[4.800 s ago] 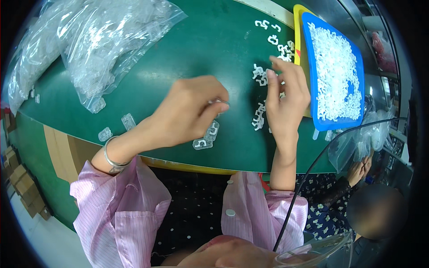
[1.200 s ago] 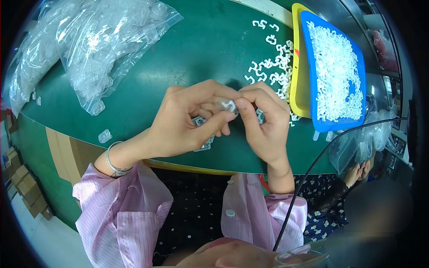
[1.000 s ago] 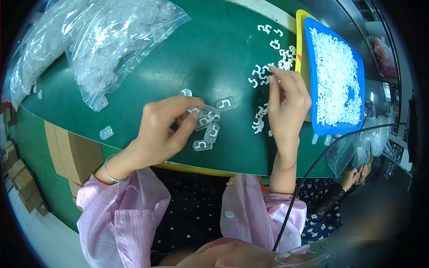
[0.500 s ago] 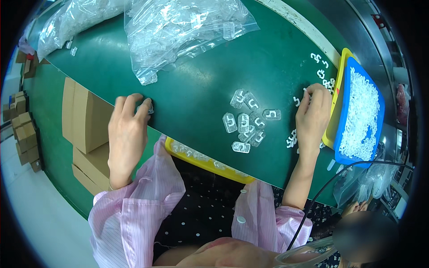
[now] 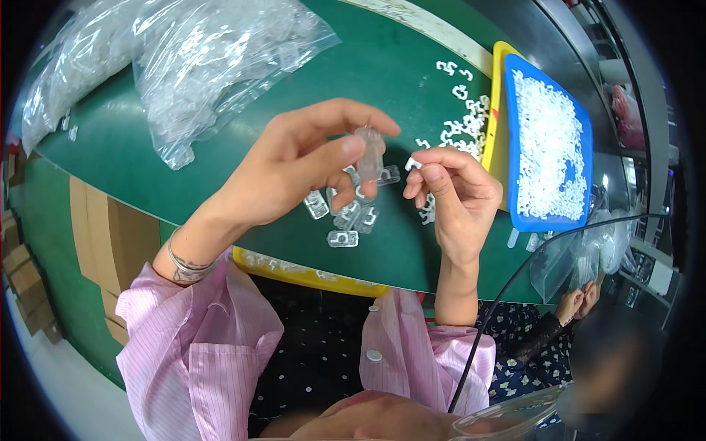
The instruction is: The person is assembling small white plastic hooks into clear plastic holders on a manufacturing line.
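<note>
My left hand (image 5: 294, 165) is raised over the green table (image 5: 220, 184) and pinches a clear plastic clip housing (image 5: 370, 153) between thumb and fingers. My right hand (image 5: 456, 198) is close beside it and holds a small white clip (image 5: 413, 163) at its fingertips, a short gap from the housing. Below the hands lies a small cluster of clear housings (image 5: 346, 217) on the table. Loose white clips (image 5: 456, 125) are scattered to the right of the hands.
A blue tray (image 5: 577, 140) full of white clips sits on a yellow tray (image 5: 498, 66) at the right. Clear plastic bags of parts (image 5: 198, 66) lie at the far left. Cardboard boxes (image 5: 110, 242) stand under the table. Another person's hands (image 5: 581, 301) work at lower right.
My left hand has come back from the table's left edge and now holds a clear housing up. My right hand has left the white clips by the tray with one clip.
</note>
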A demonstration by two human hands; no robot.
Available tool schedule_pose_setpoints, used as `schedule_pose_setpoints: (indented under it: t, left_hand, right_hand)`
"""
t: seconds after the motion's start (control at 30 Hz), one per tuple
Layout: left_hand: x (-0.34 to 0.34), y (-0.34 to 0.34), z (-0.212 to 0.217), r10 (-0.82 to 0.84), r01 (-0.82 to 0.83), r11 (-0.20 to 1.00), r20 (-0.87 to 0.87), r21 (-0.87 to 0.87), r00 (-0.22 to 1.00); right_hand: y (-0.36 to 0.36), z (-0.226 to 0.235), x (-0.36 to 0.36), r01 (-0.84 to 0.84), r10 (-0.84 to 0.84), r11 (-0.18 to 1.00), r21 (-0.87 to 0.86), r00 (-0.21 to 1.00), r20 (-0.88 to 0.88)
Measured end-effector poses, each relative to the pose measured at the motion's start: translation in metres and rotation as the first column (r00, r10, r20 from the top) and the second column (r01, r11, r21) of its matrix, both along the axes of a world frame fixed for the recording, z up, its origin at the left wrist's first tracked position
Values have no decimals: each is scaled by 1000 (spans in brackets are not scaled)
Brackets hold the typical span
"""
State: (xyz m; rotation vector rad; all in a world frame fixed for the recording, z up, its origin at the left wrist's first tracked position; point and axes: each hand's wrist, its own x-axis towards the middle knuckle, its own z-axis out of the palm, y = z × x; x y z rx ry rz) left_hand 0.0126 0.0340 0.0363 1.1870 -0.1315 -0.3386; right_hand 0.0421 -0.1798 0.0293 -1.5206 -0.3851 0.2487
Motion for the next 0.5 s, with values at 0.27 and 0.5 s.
schedule_pose_setpoints:
  t: [0.27, 0.5]
  left_hand:
    - [29, -29, -10, 51, -65, 995, -176, -79, 983]
    - [27, -37, -25, 232, -237, 971, -176, -10, 957]
  right_hand:
    - [-12, 5, 6, 22, 24, 967, 255, 984, -174]
    - [-2, -12, -4, 3, 42, 946, 323, 990, -132]
